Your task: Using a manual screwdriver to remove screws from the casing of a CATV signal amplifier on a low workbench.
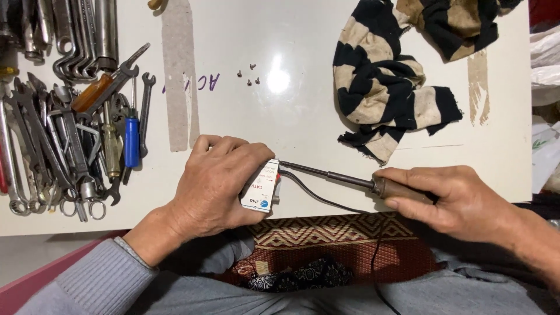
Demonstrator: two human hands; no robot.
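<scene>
My left hand [219, 181] grips a small white box-shaped device [261, 186] at the white table's near edge. My right hand [452, 198] holds a tool with a brown wooden handle [402, 189]. Its thin metal shaft [324, 172] points left and its tip touches the upper right corner of the device. A thin black cable [318, 198] runs from the device down past the table edge.
A heap of wrenches, pliers and screwdrivers [70, 116], one with a blue handle [132, 143], lies at the left. Tiny screws [249, 77] sit mid-table. A black-and-cream striped rag [396, 81] lies at the upper right. A patterned red cloth [332, 245] covers my lap.
</scene>
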